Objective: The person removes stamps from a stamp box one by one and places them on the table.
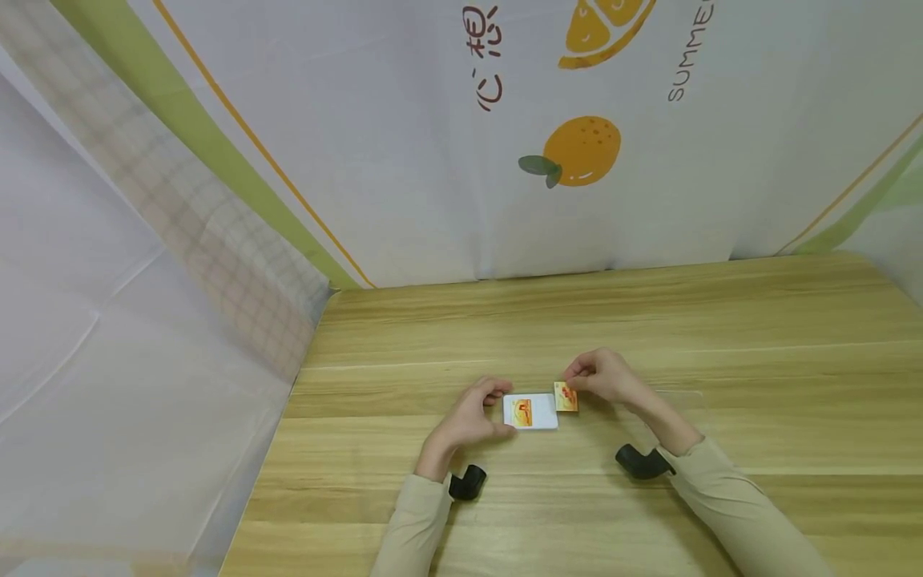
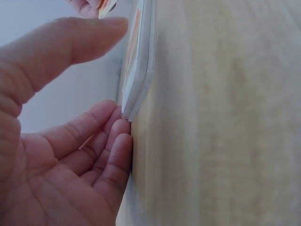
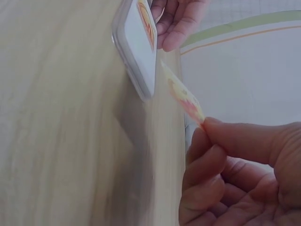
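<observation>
A flat white slab with rounded corners point(image 1: 544, 410) lies on the table. An orange and yellow picture point(image 1: 522, 413) covers part of its left half. At the slab's left end is my left hand point(image 1: 474, 410), fingers by the far edge and thumb by the near one. In the left wrist view the fingertips point(image 2: 123, 141) meet the slab's corner, while the straight thumb looks apart from it. My right hand point(image 1: 604, 375) pinches a small square picture card point(image 1: 566, 397), yellow and red, between thumb and fingers. The card is held tilted above the table near the slab's right end.
A transparent sheet edge point(image 1: 681, 393) shows by the right forearm. Black curved wrist mounts point(image 1: 469, 482) hang at both sleeves. The wooden table point(image 1: 404, 336) ends at a white printed curtain point(image 1: 433, 200) behind, and more cloth point(image 1: 108, 361) hangs on the left.
</observation>
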`<state>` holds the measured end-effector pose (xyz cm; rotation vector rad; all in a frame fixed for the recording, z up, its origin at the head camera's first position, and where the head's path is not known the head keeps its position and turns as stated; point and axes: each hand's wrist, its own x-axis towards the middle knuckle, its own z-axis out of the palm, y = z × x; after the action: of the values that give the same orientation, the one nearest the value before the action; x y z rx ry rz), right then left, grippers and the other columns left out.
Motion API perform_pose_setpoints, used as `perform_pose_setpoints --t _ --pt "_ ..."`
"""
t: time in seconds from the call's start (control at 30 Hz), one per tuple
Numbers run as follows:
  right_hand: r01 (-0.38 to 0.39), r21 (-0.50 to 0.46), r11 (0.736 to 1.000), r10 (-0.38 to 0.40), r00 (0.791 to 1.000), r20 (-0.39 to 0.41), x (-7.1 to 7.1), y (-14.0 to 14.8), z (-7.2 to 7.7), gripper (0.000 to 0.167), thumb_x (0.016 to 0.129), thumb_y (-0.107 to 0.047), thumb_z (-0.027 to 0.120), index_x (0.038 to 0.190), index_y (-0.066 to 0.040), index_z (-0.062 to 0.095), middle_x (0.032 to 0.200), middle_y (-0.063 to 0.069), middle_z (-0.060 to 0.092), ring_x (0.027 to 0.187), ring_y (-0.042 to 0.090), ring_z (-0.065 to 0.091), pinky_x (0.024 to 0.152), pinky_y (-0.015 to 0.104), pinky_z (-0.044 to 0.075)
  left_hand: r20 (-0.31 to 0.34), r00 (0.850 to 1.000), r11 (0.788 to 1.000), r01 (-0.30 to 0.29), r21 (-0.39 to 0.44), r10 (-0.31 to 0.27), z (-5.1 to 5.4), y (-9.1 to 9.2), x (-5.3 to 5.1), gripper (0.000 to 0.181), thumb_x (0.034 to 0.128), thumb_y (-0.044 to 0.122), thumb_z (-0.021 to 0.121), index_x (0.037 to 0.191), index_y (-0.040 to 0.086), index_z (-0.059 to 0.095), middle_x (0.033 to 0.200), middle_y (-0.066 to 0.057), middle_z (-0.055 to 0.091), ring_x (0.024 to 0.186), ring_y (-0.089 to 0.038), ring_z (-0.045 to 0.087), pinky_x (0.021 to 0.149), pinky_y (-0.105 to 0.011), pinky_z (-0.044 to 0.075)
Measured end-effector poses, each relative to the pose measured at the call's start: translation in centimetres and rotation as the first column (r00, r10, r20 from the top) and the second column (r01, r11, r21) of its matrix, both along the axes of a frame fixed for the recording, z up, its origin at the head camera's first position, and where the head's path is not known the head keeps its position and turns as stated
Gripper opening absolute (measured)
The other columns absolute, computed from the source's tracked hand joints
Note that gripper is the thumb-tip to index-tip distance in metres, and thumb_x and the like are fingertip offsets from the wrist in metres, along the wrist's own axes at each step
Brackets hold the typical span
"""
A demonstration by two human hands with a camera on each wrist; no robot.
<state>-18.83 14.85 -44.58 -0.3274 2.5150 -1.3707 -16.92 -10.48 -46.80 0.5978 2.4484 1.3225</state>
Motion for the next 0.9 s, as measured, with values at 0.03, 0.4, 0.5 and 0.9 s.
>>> perform_pose_setpoints --t 0.03,0.4,0.5,0.9 --pt "0.001 -0.001 1.000 -0.001 1.000 0.002 0.0 0.1 0.0 0.007 0.084 -0.001 0.064 0.085 0.005 0.067 0.075 0.004 0.063 0.069 0.015 0.049 0.062 0.028 0.043 0.001 1.000 1.000 0.000 0.000 0.000 0.0 0.0 0.0 0.061 0.0685 0.001 0.079 0.123 -0.003 0.053 0.120 -0.010 0.054 0.109 -0.025 0.050 0.095 -0.035 0.043" --pt "0.023 -0.018 1.000 -0.023 0.999 0.039 0.1 0.7 0.1 0.008 0.085 -0.001 0.063 0.088 0.006 0.067 0.078 0.005 0.063 0.072 0.015 0.051 0.065 0.028 0.045 0.003 1.000 1.000 0.005 0.014 -0.005 0.0 0.0 0.0 0.060 0.0692 0.001 0.079 0.123 -0.004 0.053 0.120 -0.011 0.054 0.109 -0.026 0.049 0.095 -0.037 0.042" --pt "0.028 -0.026 0.999 -0.027 0.998 0.049 0.1 0.8 0.1 0.009 0.086 -0.001 0.062 0.088 0.006 0.066 0.077 0.005 0.063 0.073 0.015 0.051 0.065 0.027 0.045 0.003 1.000 1.000 0.004 0.016 -0.004 0.1 -0.1 0.0 0.060 0.0692 0.000 0.078 0.123 -0.004 0.053 0.120 -0.010 0.054 0.109 -0.025 0.049 0.095 -0.036 0.043" --pt "0.029 -0.033 0.999 -0.028 0.999 0.026 0.2 1.4 0.2 0.008 0.085 0.000 0.063 0.087 0.006 0.066 0.075 0.004 0.062 0.072 0.015 0.051 0.065 0.028 0.045 -0.006 1.000 1.000 0.006 -0.004 -0.006 0.0 0.0 0.0 0.060 0.0690 0.000 0.079 0.123 -0.004 0.053 0.118 -0.010 0.054 0.107 -0.025 0.050 0.094 -0.035 0.043"
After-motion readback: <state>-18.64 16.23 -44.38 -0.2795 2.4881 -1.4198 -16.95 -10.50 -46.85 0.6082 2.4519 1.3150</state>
